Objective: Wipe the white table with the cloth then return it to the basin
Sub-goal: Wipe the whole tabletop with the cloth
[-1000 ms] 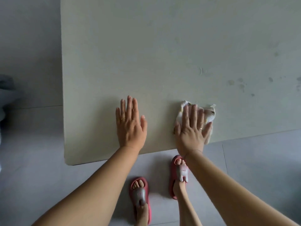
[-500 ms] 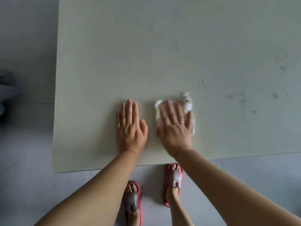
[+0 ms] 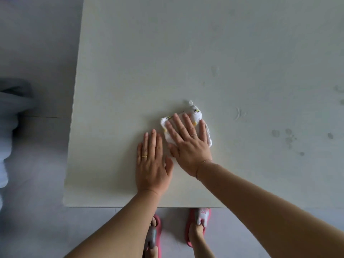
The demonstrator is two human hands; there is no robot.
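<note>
Filling most of the view, the matte white rectangular table (image 3: 186,53) stood on pale grey floor tiles (image 3: 37,229), with faint smudges (image 3: 286,136) toward its right. The right hand (image 3: 188,146) lay flat, fingers spread, pressing the small crumpled white cloth (image 3: 195,113) to the tabletop. The left hand (image 3: 151,164) rested open beside it, holding nothing. A blurred grey shape (image 3: 11,101) at the left edge was unidentifiable.

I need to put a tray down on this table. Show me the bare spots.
The white table is bare beyond the small white patterned cloth, to its far edge, and left of the left hand. Crowded: the near middle, where the right hand presses the cloth. Grey spots mark the right.
</note>
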